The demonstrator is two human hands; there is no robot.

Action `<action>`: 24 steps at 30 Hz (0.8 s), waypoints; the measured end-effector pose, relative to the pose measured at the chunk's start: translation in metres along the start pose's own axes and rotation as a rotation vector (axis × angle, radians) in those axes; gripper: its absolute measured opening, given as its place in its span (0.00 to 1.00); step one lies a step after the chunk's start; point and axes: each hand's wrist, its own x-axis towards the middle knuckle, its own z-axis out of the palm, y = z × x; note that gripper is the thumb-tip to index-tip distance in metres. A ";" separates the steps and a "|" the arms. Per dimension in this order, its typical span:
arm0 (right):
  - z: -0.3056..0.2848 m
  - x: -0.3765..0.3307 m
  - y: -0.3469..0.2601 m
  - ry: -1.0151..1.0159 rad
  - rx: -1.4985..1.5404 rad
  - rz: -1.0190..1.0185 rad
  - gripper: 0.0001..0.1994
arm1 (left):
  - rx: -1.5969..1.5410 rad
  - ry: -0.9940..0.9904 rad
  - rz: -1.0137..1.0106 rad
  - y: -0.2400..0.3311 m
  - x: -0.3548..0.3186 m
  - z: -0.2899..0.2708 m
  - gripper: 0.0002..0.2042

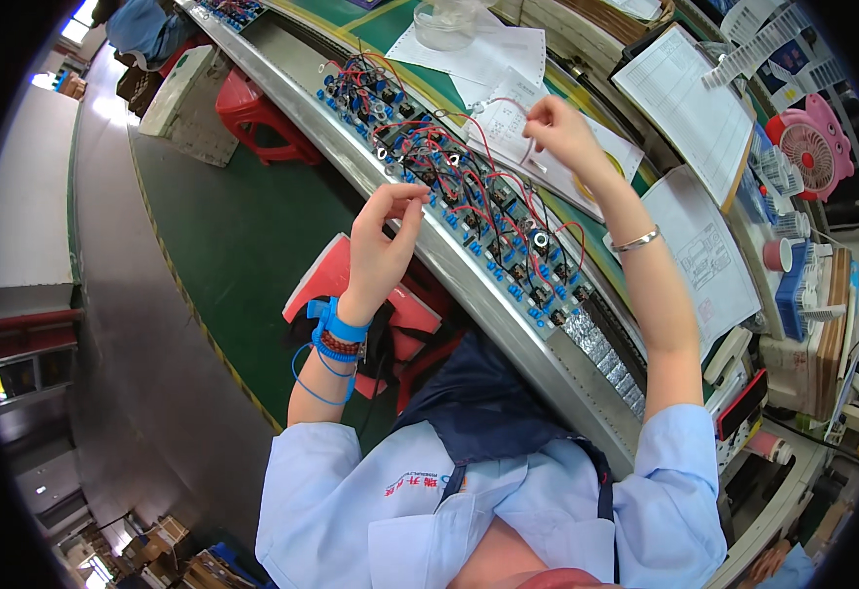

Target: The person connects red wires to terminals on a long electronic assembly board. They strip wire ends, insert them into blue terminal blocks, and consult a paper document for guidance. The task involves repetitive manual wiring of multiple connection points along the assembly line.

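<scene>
A long panel of circuit boards lies along the metal rail, crowded with blue components and dark parts. Red and black wires loop up from it in a tangle. At its near edge, my left hand has thumb and forefinger pinched together; whatever is between them is too small to make out. A blue wrist strap with a coiled cord circles that wrist. Over the papers beyond the boards, my right hand is closed in a pinch on a thin pinkish wire. A silver bracelet sits on the right wrist.
Printed sheets and a clear round tub lie past the boards. On the right are a clipboard, a pink fan and a red-edged phone. A red stool stands on the floor left of the metal rail.
</scene>
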 end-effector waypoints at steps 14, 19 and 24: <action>0.023 0.081 -0.019 -0.604 -0.459 -0.231 0.16 | 0.029 0.003 -0.016 0.006 0.004 -0.008 0.07; 0.023 0.089 -0.013 -0.614 -0.607 -0.236 0.15 | 0.033 0.028 -0.075 -0.001 -0.004 -0.021 0.07; 0.011 0.079 -0.025 -0.502 -0.789 -0.245 0.14 | 0.032 0.027 -0.128 -0.006 -0.010 -0.025 0.07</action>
